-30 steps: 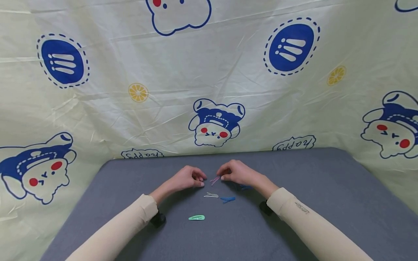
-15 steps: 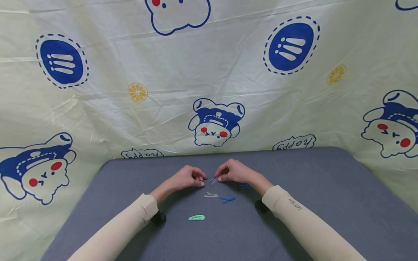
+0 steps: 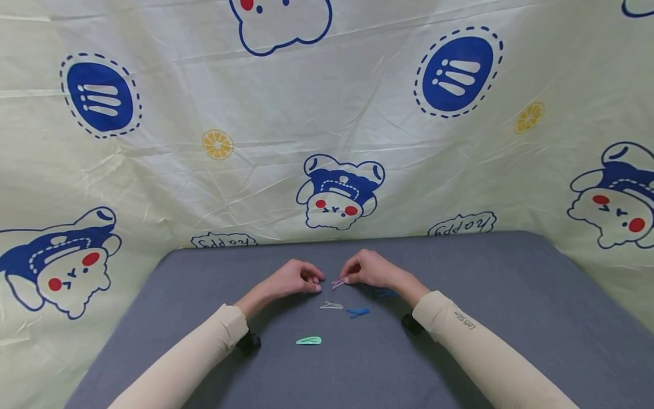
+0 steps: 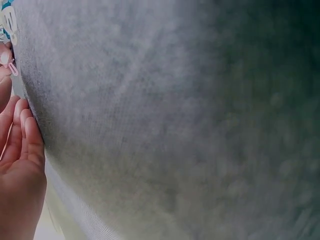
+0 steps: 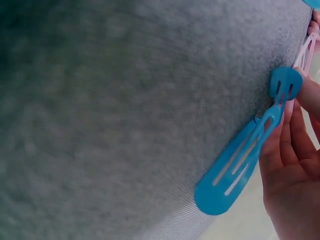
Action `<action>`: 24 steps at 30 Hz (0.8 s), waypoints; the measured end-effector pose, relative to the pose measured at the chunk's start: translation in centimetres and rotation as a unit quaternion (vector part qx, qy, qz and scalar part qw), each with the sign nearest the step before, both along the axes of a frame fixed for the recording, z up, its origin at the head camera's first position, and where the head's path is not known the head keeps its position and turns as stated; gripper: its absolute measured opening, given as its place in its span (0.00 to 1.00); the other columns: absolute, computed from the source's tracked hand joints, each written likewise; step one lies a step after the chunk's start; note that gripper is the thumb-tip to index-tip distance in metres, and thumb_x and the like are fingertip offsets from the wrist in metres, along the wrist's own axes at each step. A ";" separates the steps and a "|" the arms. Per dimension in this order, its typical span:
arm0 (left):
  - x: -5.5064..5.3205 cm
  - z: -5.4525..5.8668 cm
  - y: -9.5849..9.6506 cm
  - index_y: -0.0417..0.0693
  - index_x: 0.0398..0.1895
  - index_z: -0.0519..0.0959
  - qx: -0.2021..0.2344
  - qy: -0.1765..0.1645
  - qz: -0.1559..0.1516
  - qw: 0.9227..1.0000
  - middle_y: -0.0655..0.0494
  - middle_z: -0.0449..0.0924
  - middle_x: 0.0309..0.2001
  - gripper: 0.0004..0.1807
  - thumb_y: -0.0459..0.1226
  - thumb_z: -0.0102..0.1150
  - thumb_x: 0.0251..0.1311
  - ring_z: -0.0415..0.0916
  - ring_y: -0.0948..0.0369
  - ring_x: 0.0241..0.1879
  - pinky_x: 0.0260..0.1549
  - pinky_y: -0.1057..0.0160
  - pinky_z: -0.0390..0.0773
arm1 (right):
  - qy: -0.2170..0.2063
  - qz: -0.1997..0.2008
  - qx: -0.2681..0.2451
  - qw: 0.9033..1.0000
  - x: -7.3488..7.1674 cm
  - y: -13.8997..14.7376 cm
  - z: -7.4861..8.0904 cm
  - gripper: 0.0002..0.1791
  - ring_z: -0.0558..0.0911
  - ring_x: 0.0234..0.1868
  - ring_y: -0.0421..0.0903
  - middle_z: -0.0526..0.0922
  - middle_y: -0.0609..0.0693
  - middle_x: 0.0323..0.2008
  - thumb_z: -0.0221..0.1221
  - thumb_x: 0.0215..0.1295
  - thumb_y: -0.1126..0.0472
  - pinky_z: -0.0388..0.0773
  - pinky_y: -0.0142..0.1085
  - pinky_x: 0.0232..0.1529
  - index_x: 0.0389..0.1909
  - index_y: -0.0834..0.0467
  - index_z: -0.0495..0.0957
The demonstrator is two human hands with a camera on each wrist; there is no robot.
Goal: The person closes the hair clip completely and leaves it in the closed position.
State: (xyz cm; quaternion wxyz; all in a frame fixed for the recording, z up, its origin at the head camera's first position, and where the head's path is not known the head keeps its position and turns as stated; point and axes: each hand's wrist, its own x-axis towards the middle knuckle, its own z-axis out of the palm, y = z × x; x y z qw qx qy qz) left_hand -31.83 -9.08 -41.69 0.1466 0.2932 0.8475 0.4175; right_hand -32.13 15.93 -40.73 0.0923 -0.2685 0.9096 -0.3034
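In the head view my right hand [image 3: 375, 268] pinches a pink snap hair clip [image 3: 338, 283] between thumb and fingers, low over the grey table. That pink clip [image 5: 306, 52] also shows at the right wrist view's edge, its two arms spread apart. Facing it, my left hand [image 3: 293, 279] rests on the table with loosely bent fingers and holds nothing. Beneath my right wrist lies a blue snap clip [image 3: 385, 293], its far part hidden by the arm. Nearer to me are a white clip [image 3: 331, 305] and another blue clip [image 3: 357, 312], both sprung open.
A green snap clip [image 3: 309, 341], its frame flat, lies closest to me on the grey tabletop [image 3: 327, 380]. Behind the table's far edge hangs a pale printed curtain [image 3: 265, 187]. Black bands sit at both wrists.
My right forearm has shifted slightly to the left, with the pink clip still pinched in that hand. The left hand and the clips on the table have stayed put.
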 end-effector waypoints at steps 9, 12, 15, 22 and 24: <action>0.3 -0.1 -0.3 0.37 0.48 0.83 0.009 0.001 0.012 1.000 0.53 0.81 0.36 0.14 0.31 0.66 0.59 0.74 0.60 0.33 0.32 0.66 0.74 | 0.025 -0.009 -0.001 1.000 0.7 0.5 0.4 0.05 0.74 0.33 0.43 0.84 0.40 0.30 0.64 0.64 0.66 0.72 0.37 0.37 0.34 0.53 0.87; 0.5 0.0 -0.4 0.39 0.48 0.83 0.005 -0.004 0.018 1.000 0.55 0.81 0.36 0.13 0.32 0.65 0.60 0.74 0.61 0.34 0.32 0.65 0.74 | 0.022 -0.012 -0.008 1.000 1.0 0.6 0.5 0.06 0.74 0.33 0.43 0.84 0.41 0.30 0.64 0.65 0.66 0.72 0.38 0.37 0.34 0.53 0.87; 0.7 0.1 -0.5 0.41 0.48 0.83 0.004 -0.006 0.022 1.000 0.56 0.82 0.37 0.13 0.33 0.65 0.60 0.74 0.60 0.34 0.31 0.64 0.75 | 0.024 -0.022 -0.013 0.999 1.3 0.7 0.6 0.06 0.74 0.33 0.43 0.84 0.41 0.30 0.64 0.64 0.66 0.73 0.37 0.37 0.34 0.53 0.87; 1.2 0.5 -0.7 0.42 0.48 0.83 0.006 -0.006 0.028 1.000 0.56 0.82 0.37 0.12 0.34 0.65 0.61 0.75 0.58 0.36 0.32 0.62 0.76 | 0.017 -0.046 -0.037 0.998 2.1 0.8 0.8 0.06 0.75 0.29 0.42 0.81 0.42 0.27 0.64 0.64 0.66 0.73 0.37 0.31 0.34 0.52 0.86; 1.3 0.6 -0.8 0.42 0.48 0.83 0.004 -0.004 0.030 1.000 0.56 0.82 0.37 0.13 0.35 0.65 0.61 0.75 0.59 0.36 0.32 0.63 0.76 | 0.017 -0.044 -0.043 0.998 2.4 0.8 1.0 0.06 0.75 0.28 0.42 0.80 0.43 0.27 0.64 0.65 0.66 0.74 0.37 0.30 0.35 0.52 0.86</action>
